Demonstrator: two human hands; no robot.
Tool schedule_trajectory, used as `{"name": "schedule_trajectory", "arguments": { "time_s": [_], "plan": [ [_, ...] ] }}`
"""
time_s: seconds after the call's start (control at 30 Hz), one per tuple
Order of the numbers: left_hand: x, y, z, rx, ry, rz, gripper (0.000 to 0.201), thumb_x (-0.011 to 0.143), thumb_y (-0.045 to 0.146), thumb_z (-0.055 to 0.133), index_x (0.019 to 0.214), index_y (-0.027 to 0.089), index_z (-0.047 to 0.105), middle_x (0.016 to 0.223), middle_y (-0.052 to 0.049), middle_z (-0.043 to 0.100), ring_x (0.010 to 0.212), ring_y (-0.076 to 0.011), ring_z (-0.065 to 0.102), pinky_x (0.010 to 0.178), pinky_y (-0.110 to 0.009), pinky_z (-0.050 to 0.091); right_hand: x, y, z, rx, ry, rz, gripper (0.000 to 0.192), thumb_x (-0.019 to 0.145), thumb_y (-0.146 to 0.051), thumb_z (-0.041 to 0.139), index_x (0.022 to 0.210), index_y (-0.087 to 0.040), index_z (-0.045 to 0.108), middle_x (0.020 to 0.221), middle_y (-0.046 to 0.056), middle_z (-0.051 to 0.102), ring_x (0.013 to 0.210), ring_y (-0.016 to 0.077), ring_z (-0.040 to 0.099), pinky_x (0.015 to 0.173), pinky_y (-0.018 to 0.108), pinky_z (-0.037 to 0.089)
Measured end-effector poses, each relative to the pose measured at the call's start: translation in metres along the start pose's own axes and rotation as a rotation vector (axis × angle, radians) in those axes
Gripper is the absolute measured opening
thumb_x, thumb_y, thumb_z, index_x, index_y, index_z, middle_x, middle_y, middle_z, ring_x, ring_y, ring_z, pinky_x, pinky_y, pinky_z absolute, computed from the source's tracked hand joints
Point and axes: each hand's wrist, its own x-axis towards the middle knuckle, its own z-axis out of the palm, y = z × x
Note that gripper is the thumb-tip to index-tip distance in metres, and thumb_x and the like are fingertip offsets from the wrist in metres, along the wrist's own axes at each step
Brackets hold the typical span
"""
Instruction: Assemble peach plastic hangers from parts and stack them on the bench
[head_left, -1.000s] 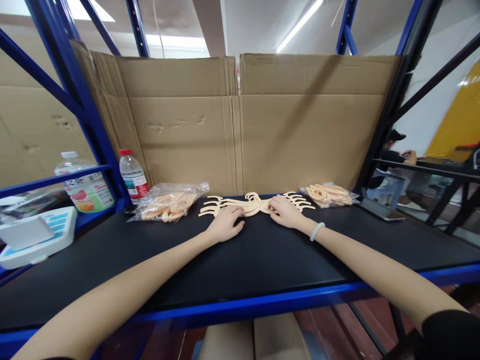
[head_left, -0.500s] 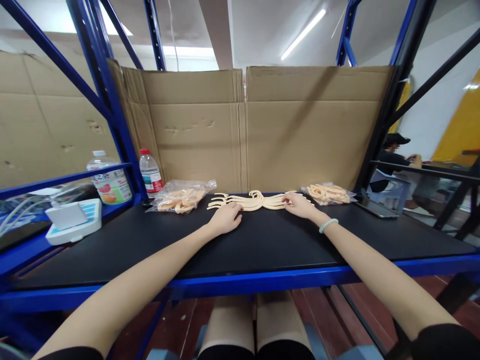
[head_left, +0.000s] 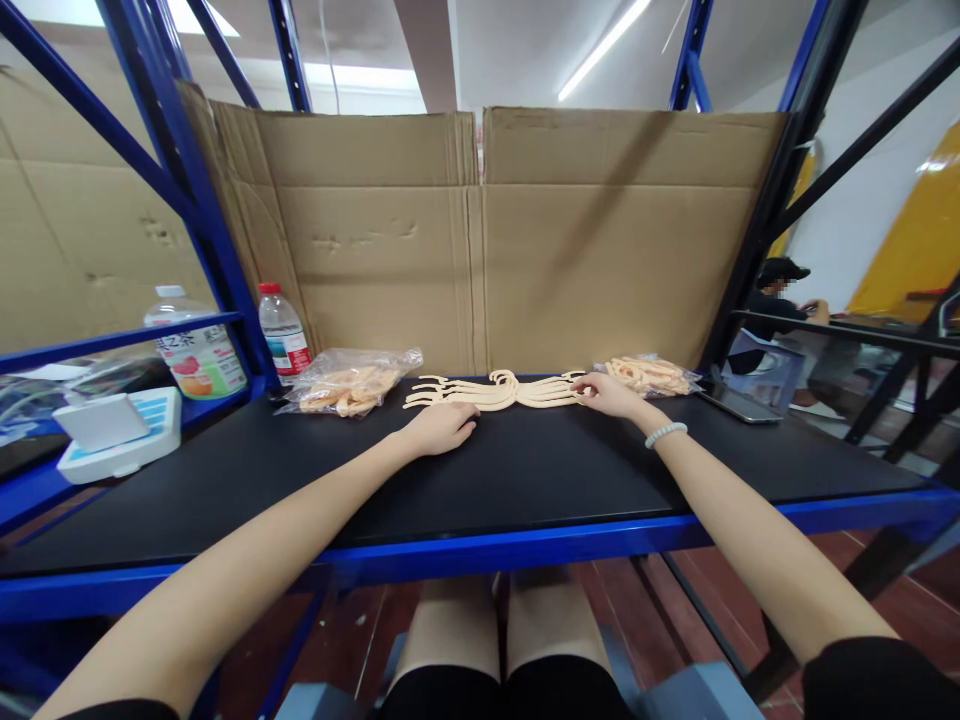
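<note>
Several cream-coloured clothes hangers (head_left: 517, 392) lie in a flat overlapping row across the black tabletop, their hooks bunched at the middle. My left hand (head_left: 441, 428) rests on the table at the near edge of their left part, thumb held apart from the fingers; its fingertips are partly hidden. At the right end, my right hand (head_left: 611, 396) has its thumb and fingers closed on a hanger arm. That hand hides the tips of the hangers there.
Clear plastic bags of cream hangers lie at left (head_left: 349, 385) and right (head_left: 651, 376). A small bottle (head_left: 285, 335), a large bottle (head_left: 196, 350) and a white device (head_left: 124, 432) stand left. A phone (head_left: 741, 403) lies right. Cardboard (head_left: 600, 260) walls the back. A person sits far right.
My right hand has shifted slightly outward along the hangers' right end. My left hand stays by their left part. The whole view has moved a little.
</note>
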Motion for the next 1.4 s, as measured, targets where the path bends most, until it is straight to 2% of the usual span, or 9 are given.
{"name": "schedule_trajectory", "arguments": {
  "time_s": [0.2,0.5,0.7,0.9,0.97,1.1,1.23,1.33,1.4],
  "plan": [
    [-0.001,0.000,0.001,-0.003,0.030,0.036,0.029,0.089,0.023,0.041,0.108,0.015,0.062,0.111,-0.013,0.067,0.100,-0.0262,0.063,0.086,-0.038,0.048,-0.002,-0.012,0.004,-0.001,-0.027,-0.056,0.022,0.077,-0.011,0.060,0.095,-0.015,0.071,0.096,0.008,0.071,0.074,0.0165,0.063,0.070,0.027,0.049],
    [-0.004,0.003,0.007,-0.057,0.131,0.076,0.027,0.087,0.017,0.042,0.104,0.017,0.063,0.108,-0.011,0.061,0.104,-0.0238,0.057,0.094,-0.038,0.045,0.003,-0.008,0.008,-0.013,-0.074,-0.154,0.011,0.079,-0.021,0.061,0.082,-0.016,0.070,0.078,0.005,0.068,0.070,0.0176,0.060,0.067,0.028,0.045],
    [-0.007,0.000,0.011,-0.120,0.148,0.086,0.026,0.087,0.016,0.041,0.103,0.018,0.062,0.106,-0.010,0.063,0.105,-0.0244,0.056,0.095,-0.039,0.045,0.002,-0.015,0.015,-0.041,-0.013,-0.222,0.012,0.083,-0.016,0.054,0.077,-0.017,0.065,0.079,0.006,0.065,0.079,0.0210,0.057,0.077,0.034,0.042],
    [-0.007,-0.006,0.015,-0.279,0.192,0.045,0.021,0.083,0.018,0.047,0.101,0.019,0.058,0.106,-0.010,0.064,0.103,-0.0240,0.058,0.094,-0.042,0.046,-0.001,-0.014,0.022,-0.044,0.036,-0.275,0.013,0.087,-0.016,0.049,0.080,-0.017,0.059,0.080,0.008,0.060,0.082,0.0223,0.054,0.078,0.037,0.042],
    [-0.006,-0.010,0.017,-0.520,0.227,-0.060,0.021,0.079,0.018,0.052,0.100,0.019,0.052,0.105,-0.009,0.065,0.101,-0.0229,0.061,0.093,-0.042,0.048,-0.002,-0.015,0.023,-0.023,0.043,-0.288,0.012,0.087,-0.016,0.048,0.079,-0.018,0.057,0.081,0.007,0.059,0.080,0.0212,0.054,0.076,0.035,0.043],
    [-0.008,-0.011,0.012,-1.100,0.274,-0.465,0.021,0.075,0.018,0.058,0.088,0.021,0.042,0.097,-0.006,0.069,0.090,-0.0200,0.067,0.090,-0.044,0.051,-0.007,-0.025,0.021,0.044,0.046,-0.294,0.008,0.086,-0.020,0.049,0.079,-0.019,0.054,0.080,0.005,0.059,0.074,0.0189,0.055,0.069,0.031,0.044],
    [-0.010,-0.001,-0.002,-1.540,0.255,-0.773,0.015,0.079,0.014,0.055,0.090,0.018,0.046,0.095,-0.010,0.070,0.084,-0.0196,0.071,0.093,-0.041,0.052,-0.013,-0.036,0.019,0.116,0.046,-0.239,0.006,0.087,-0.023,0.048,0.086,-0.021,0.053,0.077,0.003,0.062,0.066,0.0166,0.055,0.061,0.028,0.042],
    [-0.010,0.007,-0.010,-1.771,0.148,-0.900,0.018,0.080,0.010,0.053,0.096,0.016,0.048,0.105,-0.015,0.067,0.091,-0.0230,0.071,0.096,-0.039,0.052,-0.014,-0.041,0.017,0.181,0.099,-0.157,0.006,0.088,-0.026,0.048,0.088,-0.021,0.052,0.077,0.002,0.062,0.065,0.0167,0.057,0.061,0.028,0.042],
    [-0.009,0.009,-0.011,-1.831,0.183,-0.942,0.018,0.080,0.009,0.053,0.095,0.016,0.047,0.113,-0.016,0.063,0.095,-0.0246,0.070,0.098,-0.039,0.052,-0.013,-0.042,0.015,0.221,0.172,-0.107,0.007,0.088,-0.028,0.049,0.089,-0.021,0.052,0.077,0.003,0.062,0.067,0.0173,0.057,0.063,0.029,0.043]
  ]
}}
